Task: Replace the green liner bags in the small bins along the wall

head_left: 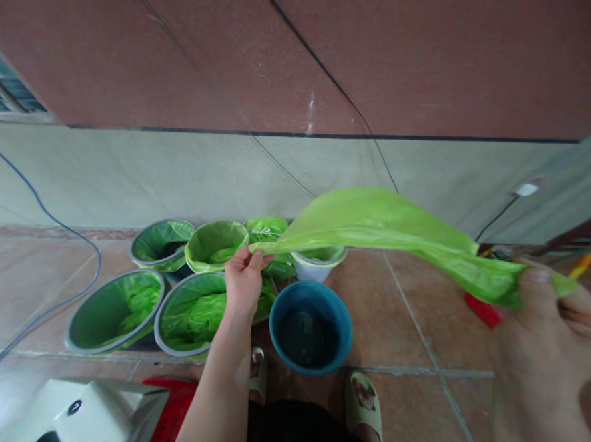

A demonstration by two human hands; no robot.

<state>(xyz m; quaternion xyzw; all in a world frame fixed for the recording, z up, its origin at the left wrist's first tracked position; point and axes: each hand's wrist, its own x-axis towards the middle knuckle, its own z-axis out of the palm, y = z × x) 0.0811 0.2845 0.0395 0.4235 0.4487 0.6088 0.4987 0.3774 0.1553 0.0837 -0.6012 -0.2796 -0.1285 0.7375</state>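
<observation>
Left hand [244,272] pinches left end of green plastic bag [375,219] between thumb and fingertips. Right hand [549,319], motion-blurred, grasps right end. Bag stretched in air between hands, in front of far wall [197,167], dipping toward right. Blue bucket [307,299] stands on tiled floor [398,348], just beyond person's slippers [373,403]. Left: bins with green liners [98,310], clustered near wall. Near left: white device [94,416] beside red slatted object [171,405].

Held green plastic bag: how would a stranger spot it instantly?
Start at the wall, red-brown above, pale below. Before it, the person's left hand and right hand stretch the green plastic bag between them. Unlike the green liners inside grey-rimmed bins, it is held in mid-air.
</observation>
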